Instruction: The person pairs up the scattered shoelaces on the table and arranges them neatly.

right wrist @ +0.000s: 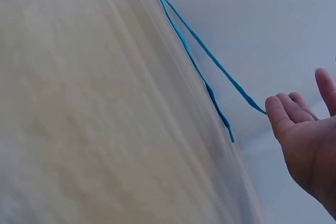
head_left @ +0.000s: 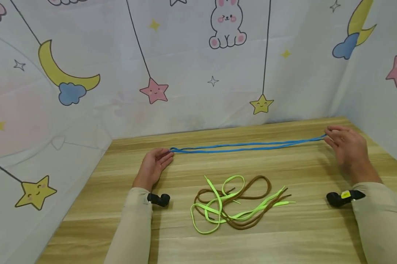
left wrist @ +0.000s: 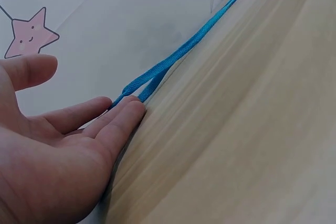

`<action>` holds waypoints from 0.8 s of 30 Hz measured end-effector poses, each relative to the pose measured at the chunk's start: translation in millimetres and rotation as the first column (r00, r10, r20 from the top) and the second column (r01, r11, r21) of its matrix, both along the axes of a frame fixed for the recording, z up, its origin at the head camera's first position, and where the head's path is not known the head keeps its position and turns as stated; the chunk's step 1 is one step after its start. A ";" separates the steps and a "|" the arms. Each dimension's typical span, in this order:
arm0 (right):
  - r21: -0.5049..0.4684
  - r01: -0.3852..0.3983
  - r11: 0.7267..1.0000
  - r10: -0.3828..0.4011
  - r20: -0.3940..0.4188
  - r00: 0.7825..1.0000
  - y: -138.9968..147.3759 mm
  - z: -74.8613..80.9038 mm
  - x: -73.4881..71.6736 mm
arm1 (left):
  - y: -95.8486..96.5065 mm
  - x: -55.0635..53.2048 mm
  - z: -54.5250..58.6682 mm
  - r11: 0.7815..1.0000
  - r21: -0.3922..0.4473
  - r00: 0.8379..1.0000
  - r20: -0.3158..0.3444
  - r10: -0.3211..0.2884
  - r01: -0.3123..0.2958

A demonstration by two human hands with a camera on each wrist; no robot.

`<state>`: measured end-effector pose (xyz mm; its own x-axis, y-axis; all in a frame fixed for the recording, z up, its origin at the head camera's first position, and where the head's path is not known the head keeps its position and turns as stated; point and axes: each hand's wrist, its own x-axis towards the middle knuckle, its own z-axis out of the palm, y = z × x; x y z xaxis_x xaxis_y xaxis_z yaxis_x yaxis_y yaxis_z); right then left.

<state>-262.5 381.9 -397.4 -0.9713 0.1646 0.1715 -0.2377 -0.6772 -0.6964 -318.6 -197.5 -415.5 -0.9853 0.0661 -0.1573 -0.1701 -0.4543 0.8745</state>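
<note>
The blue lace (left wrist: 184, 49) lies stretched long in two lines near the far edge of the tabletop (head_left: 102, 205), so that bit looks nearly done. The left hand (head_left: 153, 165) and right hand (head_left: 350, 148) are at its ends, fingers loose and mostly straight, touching it without a tight grip. Nearer, the green laces (head_left: 214, 190) and brown laces (head_left: 242, 228) lie in a tangle, so they seem not yet straightened. The yellow sticker (head_left: 345, 194) by the right wrist is too small to read, and no brand shows
</note>
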 end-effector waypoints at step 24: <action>0.093 0.002 0.996 -0.012 0.103 0.995 7.2 -6.6 0.2 | 14.5 5.2 -0.2 0.997 -0.015 0.992 -0.097 -0.075 0.074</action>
<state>-262.3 389.1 -404.0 -0.9836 0.1593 0.0852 -0.1656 -0.6070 -0.7772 -313.4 -183.1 -415.7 -0.9884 0.1384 -0.0618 -0.1166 -0.4335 0.8936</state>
